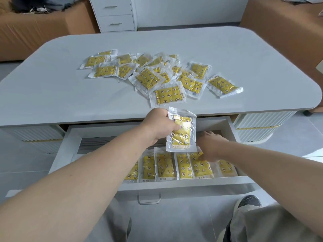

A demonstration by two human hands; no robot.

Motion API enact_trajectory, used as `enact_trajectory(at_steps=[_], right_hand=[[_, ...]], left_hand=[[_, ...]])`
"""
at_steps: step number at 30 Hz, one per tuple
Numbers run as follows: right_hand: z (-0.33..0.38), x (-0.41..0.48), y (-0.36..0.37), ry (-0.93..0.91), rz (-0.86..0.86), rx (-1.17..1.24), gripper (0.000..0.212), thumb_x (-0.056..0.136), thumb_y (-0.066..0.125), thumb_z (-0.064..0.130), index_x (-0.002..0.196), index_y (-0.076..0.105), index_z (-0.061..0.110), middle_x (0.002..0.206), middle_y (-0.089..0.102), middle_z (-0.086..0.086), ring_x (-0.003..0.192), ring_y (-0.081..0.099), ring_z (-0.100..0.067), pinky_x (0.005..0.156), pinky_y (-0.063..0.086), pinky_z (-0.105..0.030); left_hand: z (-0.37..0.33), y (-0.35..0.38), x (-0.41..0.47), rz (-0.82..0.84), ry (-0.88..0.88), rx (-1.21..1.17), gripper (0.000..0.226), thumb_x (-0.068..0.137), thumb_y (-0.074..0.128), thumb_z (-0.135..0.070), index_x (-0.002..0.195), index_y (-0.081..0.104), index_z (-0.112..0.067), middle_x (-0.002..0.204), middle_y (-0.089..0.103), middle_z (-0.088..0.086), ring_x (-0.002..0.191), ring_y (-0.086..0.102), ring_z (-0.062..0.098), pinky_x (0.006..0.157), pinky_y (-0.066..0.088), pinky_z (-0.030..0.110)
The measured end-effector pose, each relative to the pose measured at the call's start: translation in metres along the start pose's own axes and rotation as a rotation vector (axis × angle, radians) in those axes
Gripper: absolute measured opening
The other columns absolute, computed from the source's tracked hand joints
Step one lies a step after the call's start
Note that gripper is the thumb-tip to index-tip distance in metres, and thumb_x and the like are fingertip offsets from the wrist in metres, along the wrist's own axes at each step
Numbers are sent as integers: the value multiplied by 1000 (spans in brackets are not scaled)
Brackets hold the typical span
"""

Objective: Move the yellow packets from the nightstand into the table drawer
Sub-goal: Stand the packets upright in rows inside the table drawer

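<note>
You are mid-transfer: your left grip pinches one clear-wrapped yellow foil packet between thumb and fingers above the pulled-out white drawer, while your right grip rests flat-fingered, holding nothing, on the row of yellow packets inside. Next, lay the held one beside that row, then reach for the loose heap of packets on the pale grey desk.
</note>
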State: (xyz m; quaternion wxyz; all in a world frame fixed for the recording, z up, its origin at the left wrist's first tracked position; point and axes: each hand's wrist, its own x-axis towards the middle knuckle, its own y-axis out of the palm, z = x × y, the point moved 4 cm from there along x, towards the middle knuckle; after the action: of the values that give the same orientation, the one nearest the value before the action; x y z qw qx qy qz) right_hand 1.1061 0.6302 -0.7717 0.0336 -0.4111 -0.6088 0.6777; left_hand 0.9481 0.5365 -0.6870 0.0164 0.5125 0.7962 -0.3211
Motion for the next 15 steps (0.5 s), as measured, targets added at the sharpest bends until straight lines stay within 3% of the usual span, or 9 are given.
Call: enact_trajectory(at_steps=[2,5,8,10,13,15], right_hand=[[-2,-2,-3,27,-26,-30,66,85,71,54,138,49,20,146,39,-13,133,39,-34,108,40,-46],[-5,-10,-19,45,-63,2,74,80,76,51,140,44,21,138,43,-12,125,43,-32,103,42,-43],[-12,-17,-44,50,-50,448,58,79,78,16,131,52,23,115,61,-3,103,58,-22,85,52,-31],[-20,-21,-54,32,-20,811,50,72,75,-1,116,62,19,104,72,-1,101,67,-23,88,57,-35],[-27,-27,-55,-6,39,1168,47,73,79,-5,115,69,14,105,77,-5,103,72,-27,98,56,-42],[-29,-30,-54,-2,34,1273,39,81,82,6,116,68,12,103,78,-6,98,74,-25,91,58,-38]], left_hand=[[2,0,2,4,-1,11,31,86,78,-15,113,66,-8,106,69,5,100,66,20,90,55,36],[2,-1,4,-2,4,32,30,87,77,-16,112,66,-7,107,69,7,102,66,23,92,56,40],[2,4,5,8,-18,21,44,85,79,-16,124,62,-6,116,67,8,106,65,24,97,54,43],[2,8,4,21,-30,9,38,84,80,-13,118,65,-7,112,69,9,103,67,25,95,55,43],[1,17,1,52,-33,-10,25,81,82,-10,103,69,-9,102,73,10,97,71,27,93,57,47],[-1,24,-3,92,-25,-42,26,80,83,-6,103,70,-9,99,75,10,93,73,27,89,59,47]])
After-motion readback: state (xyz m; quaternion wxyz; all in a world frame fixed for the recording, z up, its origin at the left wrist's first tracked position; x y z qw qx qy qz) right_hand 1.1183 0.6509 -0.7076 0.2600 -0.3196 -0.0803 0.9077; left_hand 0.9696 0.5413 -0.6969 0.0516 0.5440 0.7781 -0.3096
